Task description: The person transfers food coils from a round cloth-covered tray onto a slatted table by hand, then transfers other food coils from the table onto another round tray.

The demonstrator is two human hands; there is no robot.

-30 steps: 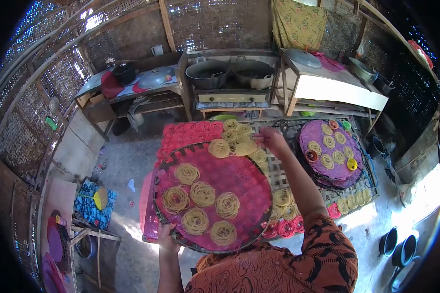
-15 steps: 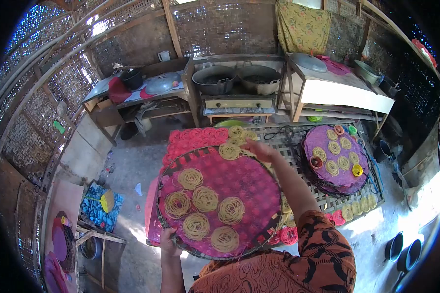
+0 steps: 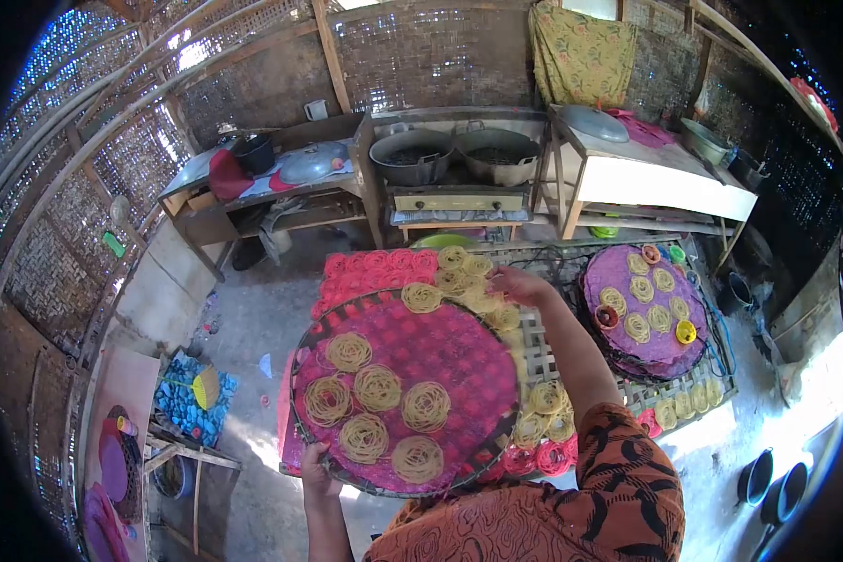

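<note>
Left hand (image 3: 317,471) gripping the near-left rim of a round tray (image 3: 468,365), thumb over the edge. Tray dark-rimmed, lined in pink, held in front of the patterned shirt (image 3: 496,525) and overlapping the near-left part of the rack (image 3: 539,351).

Six yellow nests (image 3: 377,388) of thin strands on the tray, close together, toward its left and near edges; far and right parts show bare pink. A further yellow nest (image 3: 421,298) in line with the far rim.

Right hand (image 3: 522,286) out past the tray's far-right rim, palm down, fingers bent, at the yellow cluster (image 3: 454,258) along the rack's far edge. Fingertips small and partly hidden at this range; cannot tell whether they grip a nest.

Pink nests (image 3: 379,270) packed in rows at the rack's far-left corner, directly beside the yellow cluster. More yellow nests (image 3: 545,398) between the tray's right rim and the right forearm.

Right side of rack: round purple mat (image 3: 660,354) with seven yellow nests in its middle. Yellow cup (image 3: 686,332) at its near-right edge, dark red cup (image 3: 607,317) at its left edge.

Behind the rack's far edge: two large pans (image 3: 410,159) side by side on a stove (image 3: 459,203).
</note>
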